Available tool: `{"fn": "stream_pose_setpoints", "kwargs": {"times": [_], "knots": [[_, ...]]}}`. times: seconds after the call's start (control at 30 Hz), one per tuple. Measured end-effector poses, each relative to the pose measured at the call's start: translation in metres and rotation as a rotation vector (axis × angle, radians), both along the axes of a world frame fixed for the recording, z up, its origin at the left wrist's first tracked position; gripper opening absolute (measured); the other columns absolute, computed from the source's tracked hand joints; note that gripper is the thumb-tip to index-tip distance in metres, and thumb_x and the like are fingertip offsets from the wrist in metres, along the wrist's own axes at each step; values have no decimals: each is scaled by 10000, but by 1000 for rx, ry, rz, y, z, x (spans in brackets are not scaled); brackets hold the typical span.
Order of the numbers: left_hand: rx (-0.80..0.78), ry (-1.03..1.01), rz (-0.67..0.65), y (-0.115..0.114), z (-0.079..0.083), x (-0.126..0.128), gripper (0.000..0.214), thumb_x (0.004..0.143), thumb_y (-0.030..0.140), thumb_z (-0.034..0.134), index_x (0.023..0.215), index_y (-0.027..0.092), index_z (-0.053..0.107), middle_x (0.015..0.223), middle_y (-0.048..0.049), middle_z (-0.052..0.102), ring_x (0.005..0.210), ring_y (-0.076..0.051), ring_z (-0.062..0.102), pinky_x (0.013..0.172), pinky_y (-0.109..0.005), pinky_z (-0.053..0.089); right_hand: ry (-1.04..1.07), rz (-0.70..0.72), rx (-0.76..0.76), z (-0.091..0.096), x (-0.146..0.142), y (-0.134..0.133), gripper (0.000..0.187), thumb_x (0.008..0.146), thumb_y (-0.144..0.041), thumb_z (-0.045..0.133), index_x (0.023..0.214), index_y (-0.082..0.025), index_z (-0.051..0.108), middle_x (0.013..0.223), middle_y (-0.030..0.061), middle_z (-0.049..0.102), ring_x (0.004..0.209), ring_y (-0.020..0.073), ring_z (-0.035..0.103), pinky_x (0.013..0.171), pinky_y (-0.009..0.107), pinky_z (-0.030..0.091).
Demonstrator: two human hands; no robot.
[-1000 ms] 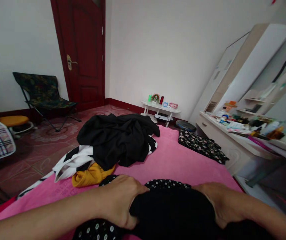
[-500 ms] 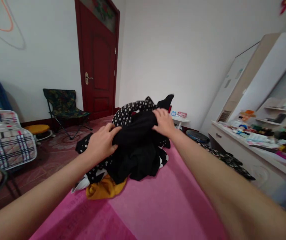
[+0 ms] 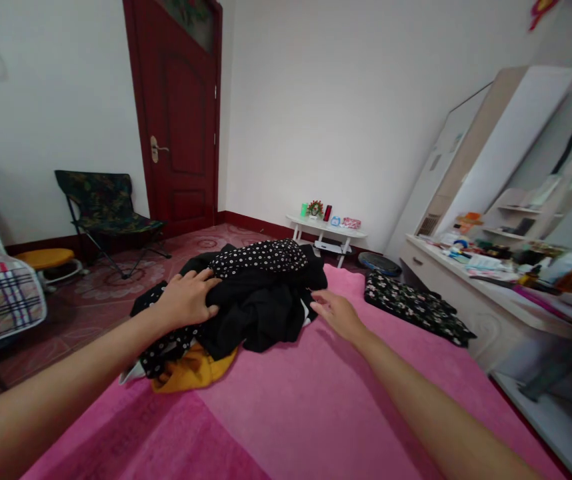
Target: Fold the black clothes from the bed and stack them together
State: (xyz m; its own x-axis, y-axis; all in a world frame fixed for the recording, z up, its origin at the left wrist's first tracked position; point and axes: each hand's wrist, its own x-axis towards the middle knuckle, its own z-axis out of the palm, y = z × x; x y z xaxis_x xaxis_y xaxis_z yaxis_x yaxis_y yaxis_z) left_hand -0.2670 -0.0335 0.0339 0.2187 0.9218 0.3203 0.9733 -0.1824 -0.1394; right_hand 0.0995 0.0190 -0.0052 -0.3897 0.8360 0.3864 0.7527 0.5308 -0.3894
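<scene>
A heap of clothes (image 3: pixel 261 300) lies on the pink bedspread (image 3: pixel 316 407): a black garment with white polka dots (image 3: pixel 261 255) on top, plain black cloth under it, a yellow piece (image 3: pixel 191 370) at the near left. My left hand (image 3: pixel 186 301) rests on the left side of the heap, fingers curled on the dotted black cloth. My right hand (image 3: pixel 336 313) hovers just right of the heap with fingers apart and nothing in it.
A black floral garment (image 3: pixel 416 308) lies alone at the bed's right edge. A cluttered white dresser (image 3: pixel 471 293) stands on the right, a small white table (image 3: pixel 326 230) by the far wall, a folding chair (image 3: pixel 103 207) and a red door (image 3: pixel 176 113) at left.
The dotted black garment, held up in both hands half a second ago, now lies on the heap. My right hand has let go and drawn back to the right.
</scene>
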Motion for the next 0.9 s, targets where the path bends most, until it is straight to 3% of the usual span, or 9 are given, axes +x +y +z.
{"fn": "stream_pose_setpoints", "kwargs": {"times": [0.1,0.2,0.3,0.4,0.47,0.53,0.67,0.77,0.9], "knots": [[102,-4,8,-9,21,21,530,786,618,508,1054,196,682,1121,-136,600,1046,-344,521,893,-476,373,-54,-96,3,-39,43,-27,346,891,-366,463,1136,-184,628,1159,97,652,1078,245,595,946,377,442],[233,8,-191,-14,36,63,418,888,507,435,986,199,698,1073,-123,615,1062,-302,519,942,-458,342,-92,-154,0,-75,77,-44,338,881,-347,467,1115,-175,640,1183,110,629,1117,252,565,996,403,417],[184,125,-550,-2,32,104,296,876,412,506,1041,246,687,1238,-83,572,1168,-262,477,1063,-441,242,-68,-215,2,-94,92,-52,360,898,-330,430,1166,-184,622,1254,110,593,1185,252,519,1044,431,378],[129,260,-676,33,20,122,446,786,473,623,1180,264,628,1433,-80,431,1332,-290,327,1136,-479,48,-60,-240,-28,-98,94,-53,384,903,-332,420,1202,-179,605,1288,109,574,1213,251,496,1057,437,368],[122,262,-648,64,18,120,588,751,561,625,1261,273,571,1494,-80,349,1388,-310,229,1131,-504,-21,-67,-248,-45,-98,93,-53,398,903,-339,416,1221,-180,595,1305,104,563,1228,251,485,1062,437,365],[123,204,-586,96,23,111,598,788,604,552,1294,285,543,1514,-73,314,1403,-322,192,1123,-523,-15,-71,-256,-51,-96,92,-54,403,902,-337,410,1231,-189,590,1317,96,555,1238,249,477,1066,433,361],[12,-41,-268,152,28,90,580,875,580,407,1383,300,440,1515,-84,313,1349,-339,321,1076,-510,213,-78,-277,-70,-94,90,-55,396,892,-316,417,1229,-205,593,1322,80,551,1246,242,473,1069,421,358],[-189,-292,-12,184,13,74,671,892,640,279,1434,254,368,1474,-102,384,1283,-326,432,1027,-437,324,-73,-282,-72,-94,90,-55,393,894,-316,420,1223,-195,598,1314,84,556,1239,238,477,1067,408,359],[-257,-395,77,204,-11,58,717,930,590,108,1441,154,357,1445,-122,419,1288,-292,443,1021,-375,352,-52,-284,-62,-96,91,-53,387,895,-315,429,1214,-184,603,1301,95,562,1223,236,485,1058,403,362]]}}
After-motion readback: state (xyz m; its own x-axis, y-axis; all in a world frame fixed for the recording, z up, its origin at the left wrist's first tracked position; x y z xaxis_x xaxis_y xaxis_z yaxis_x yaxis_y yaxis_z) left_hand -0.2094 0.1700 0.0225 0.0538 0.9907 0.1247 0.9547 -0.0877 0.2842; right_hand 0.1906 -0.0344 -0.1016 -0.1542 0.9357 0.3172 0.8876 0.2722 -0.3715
